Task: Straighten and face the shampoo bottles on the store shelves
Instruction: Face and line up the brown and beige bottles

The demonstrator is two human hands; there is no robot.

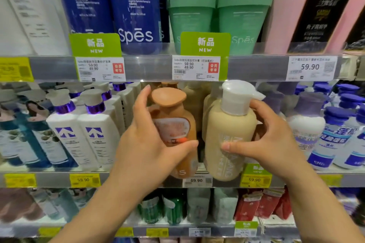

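Both hands busy on middle shelf (138, 178): left hand (147, 142) wraps the tan-orange plastic pump bottle (173, 124), right hand (270, 136) pinches the neighbouring cream plastic bottle with white pump cap (227, 134), likely twisting labels toward the aisle at the shelf front.

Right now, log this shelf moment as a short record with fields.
left hand: left hand grips the tan-orange plastic bottle with matching pump cap
right hand: right hand grips the cream plastic bottle with white pump cap
bottle position: both at the middle shelf's front edge, side by side
orange bottle pose: tilted
neighbours: white bottles with purple collars to the left
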